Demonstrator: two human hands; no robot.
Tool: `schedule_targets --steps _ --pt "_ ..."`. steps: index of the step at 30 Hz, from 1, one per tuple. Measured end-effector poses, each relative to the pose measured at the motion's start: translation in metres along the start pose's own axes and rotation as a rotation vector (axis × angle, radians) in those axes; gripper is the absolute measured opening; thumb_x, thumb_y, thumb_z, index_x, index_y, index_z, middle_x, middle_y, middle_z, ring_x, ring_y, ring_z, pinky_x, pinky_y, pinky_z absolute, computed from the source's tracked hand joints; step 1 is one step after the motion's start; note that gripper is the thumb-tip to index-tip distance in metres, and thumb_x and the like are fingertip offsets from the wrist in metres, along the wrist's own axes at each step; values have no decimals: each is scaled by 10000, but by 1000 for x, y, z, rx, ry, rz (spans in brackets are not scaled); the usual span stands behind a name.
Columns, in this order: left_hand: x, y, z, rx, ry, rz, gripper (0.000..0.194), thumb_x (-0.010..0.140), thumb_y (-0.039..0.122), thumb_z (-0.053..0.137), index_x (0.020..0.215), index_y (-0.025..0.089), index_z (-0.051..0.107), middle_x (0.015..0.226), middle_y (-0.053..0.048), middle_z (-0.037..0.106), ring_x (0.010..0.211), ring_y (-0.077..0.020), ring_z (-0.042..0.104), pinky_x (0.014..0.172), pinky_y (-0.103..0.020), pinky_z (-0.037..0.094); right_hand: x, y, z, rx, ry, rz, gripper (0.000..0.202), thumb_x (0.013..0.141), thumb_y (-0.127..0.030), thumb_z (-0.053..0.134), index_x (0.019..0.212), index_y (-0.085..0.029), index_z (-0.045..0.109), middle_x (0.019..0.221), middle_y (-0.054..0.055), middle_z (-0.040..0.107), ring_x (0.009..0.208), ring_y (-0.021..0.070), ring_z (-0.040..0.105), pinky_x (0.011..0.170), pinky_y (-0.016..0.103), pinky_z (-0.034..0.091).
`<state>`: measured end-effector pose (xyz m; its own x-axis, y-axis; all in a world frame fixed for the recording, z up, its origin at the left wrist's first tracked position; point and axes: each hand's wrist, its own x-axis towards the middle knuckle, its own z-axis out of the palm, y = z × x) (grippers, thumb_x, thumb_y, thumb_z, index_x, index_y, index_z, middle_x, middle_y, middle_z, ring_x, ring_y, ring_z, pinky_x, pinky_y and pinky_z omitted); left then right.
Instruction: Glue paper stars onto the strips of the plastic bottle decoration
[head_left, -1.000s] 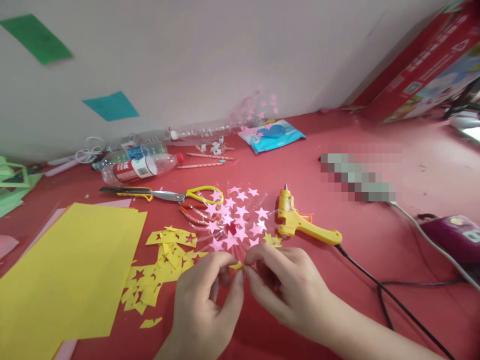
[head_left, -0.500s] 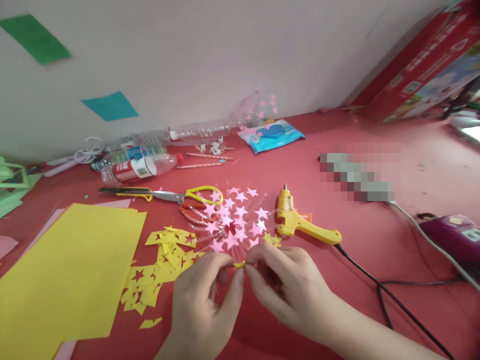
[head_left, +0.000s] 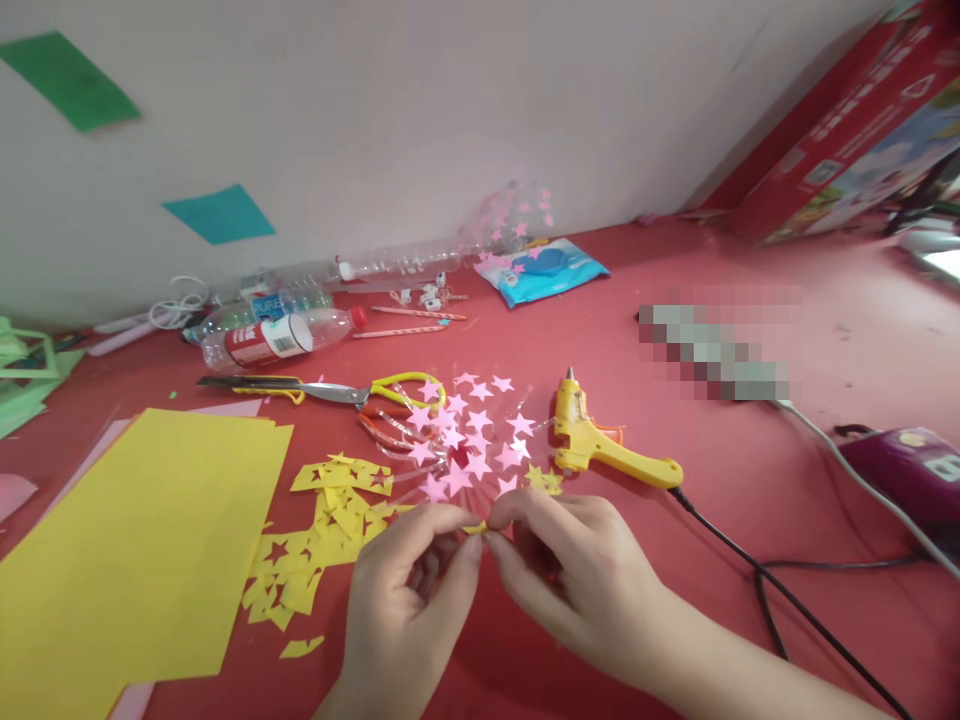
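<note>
Between the fingertips of both hands is a small yellow paper piece [head_left: 475,528], mostly covered by the fingers, so its shape cannot be made out. My left hand [head_left: 412,600] pinches its left end, and my right hand [head_left: 577,580] pinches the right end. Just beyond the fingers stands a spray of clear strips tipped with pink paper stars [head_left: 478,440]. Several loose yellow stars [head_left: 544,480] lie by the right knuckles. Left of my left hand are yellow paper scraps [head_left: 330,515] with star-shaped holes. A yellow glue gun [head_left: 600,445] rests on its side past my right hand.
Yellow paper sheets [head_left: 150,540] cover the left of the red table [head_left: 720,520]. Scissors [head_left: 337,392] lie behind the scraps. Plastic bottles [head_left: 277,338], a blue wipes pack [head_left: 551,275] and a pixelated strip [head_left: 712,355] are farther back. A black cord [head_left: 795,600] crosses the right side.
My left fingers have shifted very slightly, and the thumb sits a little farther left. Both hands keep their pinch on the yellow paper piece; everything else on the table stays put.
</note>
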<state>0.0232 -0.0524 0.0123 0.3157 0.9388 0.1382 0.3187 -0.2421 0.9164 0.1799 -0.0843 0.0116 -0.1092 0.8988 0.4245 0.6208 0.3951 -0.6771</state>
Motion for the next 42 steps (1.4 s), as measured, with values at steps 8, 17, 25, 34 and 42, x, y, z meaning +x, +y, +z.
schedule_targets --steps 8,17,25,34,42 --pt "-1 -1 2 -92 9 -123 142 810 304 604 749 194 670 579 24 564 498 -86 487 463 -160 433 -1 0 1 -8 3 -14 79 858 -126 471 884 -170 531 518 -92 381 433 66 334 441 188 287" --pt "0 1 3 18 80 -45 152 823 304 594 767 203 694 542 40 574 461 -80 486 444 -159 421 0 2 3 -66 55 -24 79 878 -152 462 866 -179 535 513 -86 443 410 59 354 434 183 288" --pt "-1 -6 4 212 148 109 279 852 284 557 1076 189 693 614 13 649 473 -95 535 476 -187 462 1 6 7 -160 143 -65 125 924 -182 445 879 -176 562 512 -72 499 402 61 401 445 190 298" --pt "0 -3 7 166 54 65 216 851 324 524 810 180 680 497 63 383 446 -81 363 438 -179 342 1 5 4 -270 273 -275 129 900 -142 464 962 -167 575 647 -8 595 538 105 504 528 228 386" --pt "2 -9 10 10 29 -12 212 816 283 513 630 186 542 524 57 363 471 -87 364 445 -189 336 5 7 4 -373 243 -389 233 827 -134 548 1042 -190 621 915 73 626 859 210 505 813 402 468"
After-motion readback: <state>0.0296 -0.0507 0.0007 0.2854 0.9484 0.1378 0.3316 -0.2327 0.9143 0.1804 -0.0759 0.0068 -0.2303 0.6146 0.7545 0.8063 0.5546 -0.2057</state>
